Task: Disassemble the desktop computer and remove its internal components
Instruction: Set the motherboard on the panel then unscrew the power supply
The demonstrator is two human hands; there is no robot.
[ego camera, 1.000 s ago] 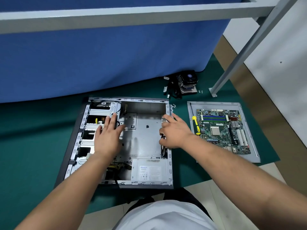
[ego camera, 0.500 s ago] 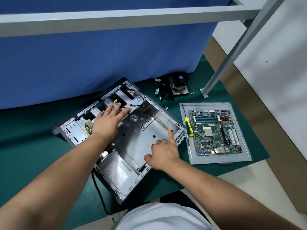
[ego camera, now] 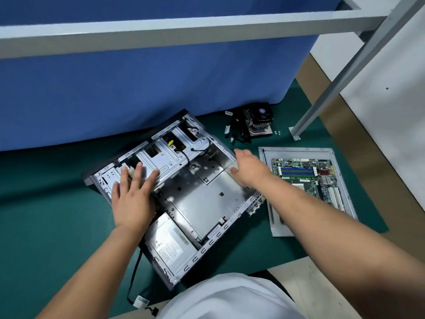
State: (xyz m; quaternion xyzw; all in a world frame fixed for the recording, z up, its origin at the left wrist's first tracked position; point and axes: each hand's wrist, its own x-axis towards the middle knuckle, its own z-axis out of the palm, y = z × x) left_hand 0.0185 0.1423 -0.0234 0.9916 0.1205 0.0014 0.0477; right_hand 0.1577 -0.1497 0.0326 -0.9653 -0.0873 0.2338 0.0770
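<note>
The open grey computer case (ego camera: 202,199) lies turned at an angle on the green mat, its motherboard bay bare. The power supply (ego camera: 169,246) sits in its near corner and the drive cage (ego camera: 170,157) along its far side. My left hand (ego camera: 133,194) rests flat with spread fingers on the drive cage's left end. My right hand (ego camera: 249,168) reaches over the case's far right wall, fingers loosely extended and blurred. The removed motherboard (ego camera: 308,178) lies on the case's side panel (ego camera: 276,224) to the right.
A CPU cooler (ego camera: 259,120) with black cables (ego camera: 236,132) lies behind the case near the blue wall. A grey metal table leg (ego camera: 326,97) stands at the right with small screws (ego camera: 277,132) beside it. A black cable (ego camera: 134,272) trails from the case toward me.
The case has been swung round from square to diagonal. My right hand moved from the near right edge up to the far right wall. My left hand stayed on the drive cage.
</note>
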